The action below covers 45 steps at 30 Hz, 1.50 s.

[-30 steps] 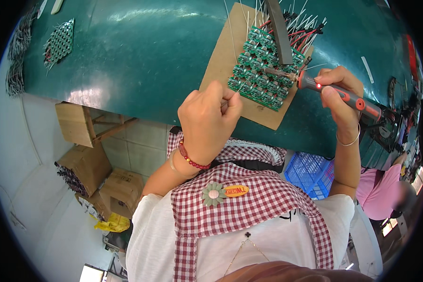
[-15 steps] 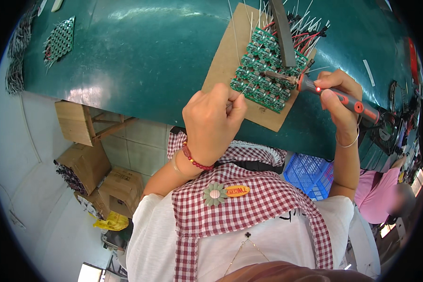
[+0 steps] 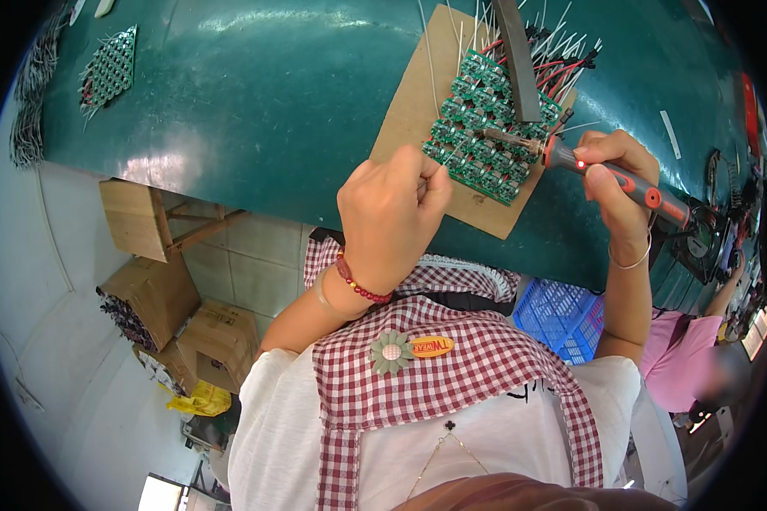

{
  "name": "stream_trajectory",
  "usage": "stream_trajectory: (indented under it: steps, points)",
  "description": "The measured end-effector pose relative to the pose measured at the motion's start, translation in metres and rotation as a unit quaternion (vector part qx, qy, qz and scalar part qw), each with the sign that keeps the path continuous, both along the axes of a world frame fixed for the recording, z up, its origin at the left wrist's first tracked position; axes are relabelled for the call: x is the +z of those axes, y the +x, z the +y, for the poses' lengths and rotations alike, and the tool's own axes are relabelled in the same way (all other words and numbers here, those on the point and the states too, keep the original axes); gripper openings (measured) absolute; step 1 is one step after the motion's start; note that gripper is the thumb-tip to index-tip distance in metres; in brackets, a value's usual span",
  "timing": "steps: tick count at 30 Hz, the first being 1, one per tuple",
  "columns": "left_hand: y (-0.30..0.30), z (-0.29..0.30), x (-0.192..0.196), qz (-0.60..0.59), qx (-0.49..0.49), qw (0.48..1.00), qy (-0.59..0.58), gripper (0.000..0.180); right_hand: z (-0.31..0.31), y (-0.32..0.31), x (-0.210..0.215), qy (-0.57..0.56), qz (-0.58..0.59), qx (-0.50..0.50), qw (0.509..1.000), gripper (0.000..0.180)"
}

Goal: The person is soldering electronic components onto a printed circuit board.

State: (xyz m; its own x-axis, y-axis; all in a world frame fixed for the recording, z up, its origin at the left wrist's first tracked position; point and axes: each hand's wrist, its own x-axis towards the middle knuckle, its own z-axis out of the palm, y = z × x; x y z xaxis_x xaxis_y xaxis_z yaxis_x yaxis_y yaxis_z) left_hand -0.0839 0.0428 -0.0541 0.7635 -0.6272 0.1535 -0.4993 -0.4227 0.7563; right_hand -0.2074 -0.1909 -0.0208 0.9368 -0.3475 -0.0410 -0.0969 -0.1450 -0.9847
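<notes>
A panel of small green circuit boards (image 3: 477,106) lies on a brown sheet of board (image 3: 405,106), with white, red and black wires (image 3: 562,64) fanning out at its far side. A dark flat bar (image 3: 518,68) rests across the panel. My right hand (image 3: 619,175) grips a grey and orange soldering iron (image 3: 669,207), its indicator lit and its tip over the middle of the boards. At the panel's near left edge, my left hand (image 3: 388,209) is closed in a pinch on a thin solder wire, barely visible and mostly hidden by the fingers.
Another green panel (image 3: 111,68) with wires lies on the green tabletop (image 3: 273,102) at far left, near bundled grey wires (image 3: 30,111). A white strip (image 3: 671,134) and a black round stand (image 3: 700,238) are at right. Below sit cardboard boxes (image 3: 217,341) and a blue basket (image 3: 558,315). A person in pink (image 3: 682,358) is at right.
My left hand has shifted slightly right, and less of the thin wire shows beyond its fingers. The soldering iron stays over nearly the same spot. The person in pink has moved an arm.
</notes>
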Motion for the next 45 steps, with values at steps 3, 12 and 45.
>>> stream_trajectory:
  steps: [3, 12, 45]
  points:
    - [-0.001, -0.002, -0.001, -0.005, -0.004, 1.0, 0.008, 0.016, 0.0, 0.0, -0.001, 0.008, -0.002, 0.006, 1.0, 0.018]
    - [0.006, 0.007, 0.006, 0.014, 0.042, 0.999, 0.012, 0.02, -0.006, -0.001, 0.004, 0.031, -0.062, 0.003, 0.998, 0.019]
    - [0.016, -0.005, 0.003, -0.032, 0.02, 0.998, 0.044, 0.019, 0.006, 0.016, -0.003, 0.006, -0.031, 0.014, 0.999, 0.015]
